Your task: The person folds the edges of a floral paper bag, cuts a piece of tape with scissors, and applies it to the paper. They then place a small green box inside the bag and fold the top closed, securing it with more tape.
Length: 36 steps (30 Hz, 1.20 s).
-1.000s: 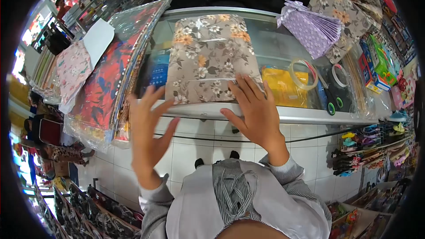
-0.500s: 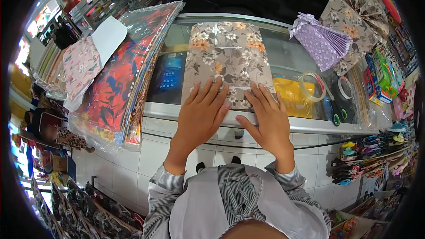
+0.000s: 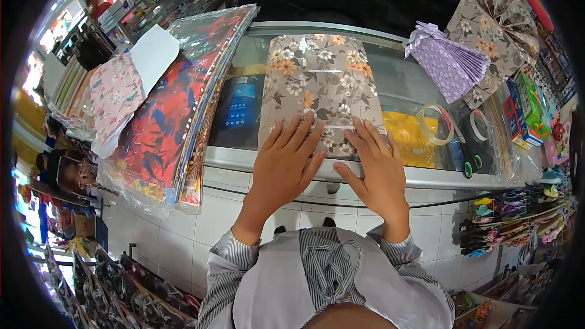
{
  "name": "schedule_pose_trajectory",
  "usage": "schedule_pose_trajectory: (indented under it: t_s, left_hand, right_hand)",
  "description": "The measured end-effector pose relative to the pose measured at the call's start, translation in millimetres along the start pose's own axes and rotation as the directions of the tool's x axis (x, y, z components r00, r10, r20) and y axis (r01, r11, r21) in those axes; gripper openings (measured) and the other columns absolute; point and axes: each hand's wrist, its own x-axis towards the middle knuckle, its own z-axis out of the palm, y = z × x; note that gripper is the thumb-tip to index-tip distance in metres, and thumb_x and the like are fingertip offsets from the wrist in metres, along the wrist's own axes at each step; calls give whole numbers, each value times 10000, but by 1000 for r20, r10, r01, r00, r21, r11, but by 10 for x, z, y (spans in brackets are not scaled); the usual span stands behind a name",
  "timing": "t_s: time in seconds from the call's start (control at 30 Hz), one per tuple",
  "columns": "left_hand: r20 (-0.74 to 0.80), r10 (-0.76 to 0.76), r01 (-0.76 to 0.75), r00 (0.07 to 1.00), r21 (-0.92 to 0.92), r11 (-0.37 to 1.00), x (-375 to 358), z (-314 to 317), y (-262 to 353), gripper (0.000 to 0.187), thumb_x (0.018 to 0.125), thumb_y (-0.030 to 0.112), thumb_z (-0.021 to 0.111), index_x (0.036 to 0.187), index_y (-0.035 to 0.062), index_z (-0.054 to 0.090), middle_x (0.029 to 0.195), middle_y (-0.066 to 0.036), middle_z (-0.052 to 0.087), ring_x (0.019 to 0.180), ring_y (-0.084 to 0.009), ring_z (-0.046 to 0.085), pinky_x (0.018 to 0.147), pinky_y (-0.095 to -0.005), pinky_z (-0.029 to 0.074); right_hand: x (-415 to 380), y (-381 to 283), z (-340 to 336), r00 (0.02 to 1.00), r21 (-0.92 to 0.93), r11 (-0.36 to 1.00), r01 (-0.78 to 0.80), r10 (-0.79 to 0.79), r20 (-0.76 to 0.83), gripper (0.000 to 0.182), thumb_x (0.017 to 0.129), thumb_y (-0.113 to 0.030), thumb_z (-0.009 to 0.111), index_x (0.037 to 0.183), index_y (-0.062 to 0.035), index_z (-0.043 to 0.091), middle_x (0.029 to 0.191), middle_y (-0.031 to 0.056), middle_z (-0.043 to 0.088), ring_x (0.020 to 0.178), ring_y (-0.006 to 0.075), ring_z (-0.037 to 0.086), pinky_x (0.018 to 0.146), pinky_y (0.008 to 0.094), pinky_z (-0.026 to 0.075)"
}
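Observation:
On the glass counter lies a flat rectangular piece of grey-brown floral wrapping paper (image 3: 320, 88), with shiny tape strips across it. My left hand (image 3: 286, 152) rests flat on its near left part, fingers spread. Opposite it, my right hand (image 3: 379, 161) lies on the near right corner, fingers apart and thumb pointing inward. Neither hand grips anything. To the right of the paper are a roll of clear tape (image 3: 435, 124) and green-and-black handled scissors (image 3: 469, 163). What the paper covers, if anything, is hidden.
Plastic-sleeved wrapping sheets (image 3: 161, 116) are stacked on the left, topped by a pink floral piece (image 3: 116, 85). A pleated purple paper shape (image 3: 448, 64) and a fanned floral paper piece (image 3: 487, 36) stand at the back right. Small coloured boxes (image 3: 529, 106) sit at the right end.
The whole view has shifted slightly, so the counter and its things appear a little lower and further right. Both hands stay flat on the floral paper.

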Motion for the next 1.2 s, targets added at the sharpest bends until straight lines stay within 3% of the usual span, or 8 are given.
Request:
schedule_pose_trajectory:
  t_s: [0.93,1.2]
  left_hand:
    - [-17,3,-3,1000,-4,1000,0,-6,4,431,937,296,525,1307,75,547,1363,-138,523,1282,-297,472,1092,-434,314]
    - [-25,4,-4,1000,7,1000,-6,0,4,394,948,233,497,1304,70,547,1366,-135,520,1279,-295,474,1098,-435,306]
  right_hand:
    - [2,6,7,1000,7,1000,11,-11,-23,552,891,-438,581,1276,-45,545,1411,142,469,1341,282,396,1110,488,230]
    - [8,11,10,1000,9,1000,14,-14,-22,554,889,-439,582,1277,-45,546,1404,144,475,1332,283,405,1110,490,231]
